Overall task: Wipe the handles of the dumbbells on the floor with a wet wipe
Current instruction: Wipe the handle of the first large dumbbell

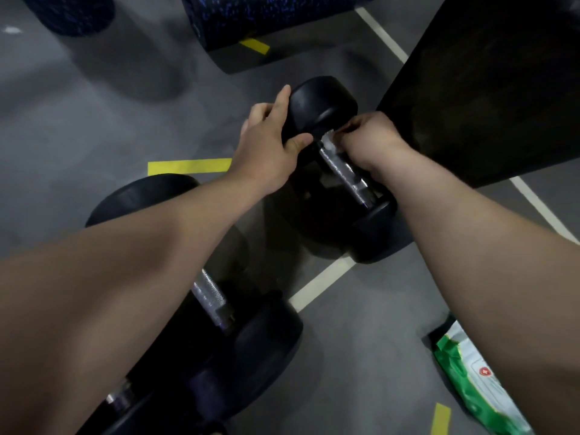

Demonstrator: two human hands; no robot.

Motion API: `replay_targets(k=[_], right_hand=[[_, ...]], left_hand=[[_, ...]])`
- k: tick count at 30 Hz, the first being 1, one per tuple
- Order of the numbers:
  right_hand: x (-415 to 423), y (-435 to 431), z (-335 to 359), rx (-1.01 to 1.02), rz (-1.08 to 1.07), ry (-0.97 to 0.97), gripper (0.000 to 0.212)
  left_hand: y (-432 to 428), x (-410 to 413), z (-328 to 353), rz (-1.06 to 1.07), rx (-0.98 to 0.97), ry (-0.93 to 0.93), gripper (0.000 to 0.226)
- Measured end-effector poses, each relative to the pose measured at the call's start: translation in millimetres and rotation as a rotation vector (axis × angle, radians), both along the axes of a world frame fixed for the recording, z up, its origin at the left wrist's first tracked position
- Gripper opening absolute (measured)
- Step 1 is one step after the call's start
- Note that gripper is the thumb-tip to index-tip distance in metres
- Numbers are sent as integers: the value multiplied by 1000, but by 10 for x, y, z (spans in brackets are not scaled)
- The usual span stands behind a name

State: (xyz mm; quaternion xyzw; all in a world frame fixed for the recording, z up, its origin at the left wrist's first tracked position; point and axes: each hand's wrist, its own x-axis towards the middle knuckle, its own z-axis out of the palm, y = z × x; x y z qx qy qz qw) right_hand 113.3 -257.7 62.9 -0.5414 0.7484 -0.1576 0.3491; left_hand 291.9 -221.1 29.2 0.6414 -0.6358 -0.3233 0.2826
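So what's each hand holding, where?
Left hand grips the far head of the black rubber dumbbell; right hand pinches a white wet wipe on its knurled steel handle.

Far black dumbbell (323,102) lies on floor (94,120); white wipe (328,142), seemingly crumpled, against its knurled handle (348,174)

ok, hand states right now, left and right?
Left hand: grips the dumbbell head at the far end.
Right hand: holds the wet wipe against the handle.
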Motion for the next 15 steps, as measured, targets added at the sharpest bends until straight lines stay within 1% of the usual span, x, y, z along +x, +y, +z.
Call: replay_targets(k=[1,2,3,4,5,6,7,8,10,12,14,15], right_hand=[[-22,-6,17,54,-18,-19,25],[-75,-17,37,119,2,8,29],[-128,-3,73,196,73,88,25],[-155,31,116,282,157,196,15],[-163,61,131,321,175,252,9],[-174,65,125,337,181,254,13],[-165,58,111,354,135,155,19],[-130,48,91,367,48,-10,24],[-62,3,37,360,-111,-280,27],[-71,-34,-36,411,-102,-321,29],[-154,-8,-15,500,-24,-251,35],[-189,-5,26,521,17,-164,36]], left_hand=[[-1,3,3,-6,0,-5,79],[0,3,3,-10,3,-7,79],[1,-5,5,-11,7,-6,79],[0,-12,5,-9,8,-2,79],[2,-19,4,-7,8,0,79],[3,-26,2,-5,7,0,78],[1,-32,1,-3,6,-3,78],[-2,-34,0,-2,4,-6,78],[-4,-38,3,-4,5,-6,78],[-13,-41,7,-6,4,-7,78],[-10,-34,4,-3,-1,-20,79],[-10,-28,5,-2,-2,-24,79]])
